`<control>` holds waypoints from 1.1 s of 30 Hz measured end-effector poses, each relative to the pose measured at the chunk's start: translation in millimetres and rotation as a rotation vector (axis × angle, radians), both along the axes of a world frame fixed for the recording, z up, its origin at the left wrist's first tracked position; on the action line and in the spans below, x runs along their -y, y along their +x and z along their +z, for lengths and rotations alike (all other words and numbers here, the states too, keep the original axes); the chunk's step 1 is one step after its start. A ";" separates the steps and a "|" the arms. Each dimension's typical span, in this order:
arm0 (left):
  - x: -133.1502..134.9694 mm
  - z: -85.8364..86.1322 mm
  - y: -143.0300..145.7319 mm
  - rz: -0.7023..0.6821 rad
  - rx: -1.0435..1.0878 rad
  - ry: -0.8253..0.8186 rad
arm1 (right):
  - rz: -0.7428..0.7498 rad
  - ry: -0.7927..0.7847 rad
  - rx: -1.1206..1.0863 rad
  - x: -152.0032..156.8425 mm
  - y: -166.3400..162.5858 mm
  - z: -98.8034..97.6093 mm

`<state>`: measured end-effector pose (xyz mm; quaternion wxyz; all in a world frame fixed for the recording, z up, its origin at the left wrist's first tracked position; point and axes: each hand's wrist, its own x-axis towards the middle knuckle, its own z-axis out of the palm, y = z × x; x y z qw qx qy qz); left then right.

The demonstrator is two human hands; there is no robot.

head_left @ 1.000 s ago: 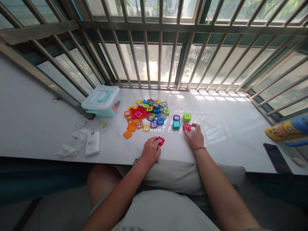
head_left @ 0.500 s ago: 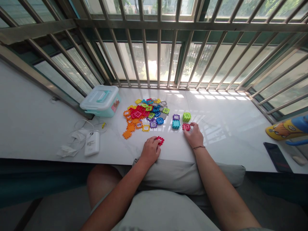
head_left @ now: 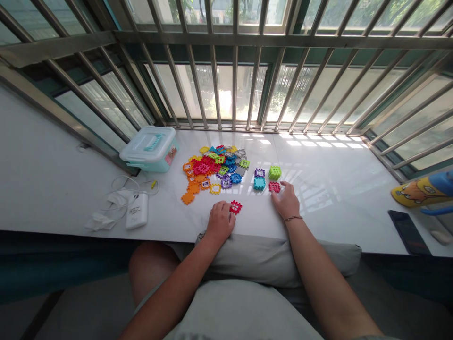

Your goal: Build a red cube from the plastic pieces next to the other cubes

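Note:
My left hand [head_left: 220, 220] rests on the table with fingers loosely bent and apart, its fingertips at the left edge of a flat red interlocking window tile [head_left: 236, 207]. My right hand [head_left: 287, 201] lies farther right, thumb and index finger apart beside a red block of interlocking tiles [head_left: 274, 187]; whether they touch it I cannot tell. Just behind the red block stands a green cube [head_left: 275, 172]. To its left are a teal block [head_left: 259, 183] and a purple window block [head_left: 259, 173]. A heap of mixed-colour interlocking tiles [head_left: 203, 168] lies left of these.
A lidded teal storage box [head_left: 150, 148] stands at the back left. In front of it lie a white power bank [head_left: 136, 210], cables and crumpled tissue [head_left: 102, 218]. At the right are a phone [head_left: 408, 231] and a yellow-and-blue bottle [head_left: 421, 189]. Metal bars [head_left: 233, 89] border the table's back.
My left fingers have drawn slightly off the red window tile, and more of it shows. My right fingers have eased a little from the red block. The view has shifted slightly.

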<state>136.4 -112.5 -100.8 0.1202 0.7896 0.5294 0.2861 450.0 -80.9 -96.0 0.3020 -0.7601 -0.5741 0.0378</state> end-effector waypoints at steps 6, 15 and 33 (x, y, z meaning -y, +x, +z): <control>2.3 5.4 -0.6 -0.066 0.001 -0.026 | 0.229 -0.011 -0.008 30.3 -29.3 -1.1; 5.4 18.3 -2.6 -0.293 -0.047 -0.064 | 0.580 -0.133 0.057 59.0 -63.4 2.4; 1.1 -1.6 1.1 -0.131 -0.138 -0.069 | 0.850 -0.139 0.058 72.0 -72.0 7.4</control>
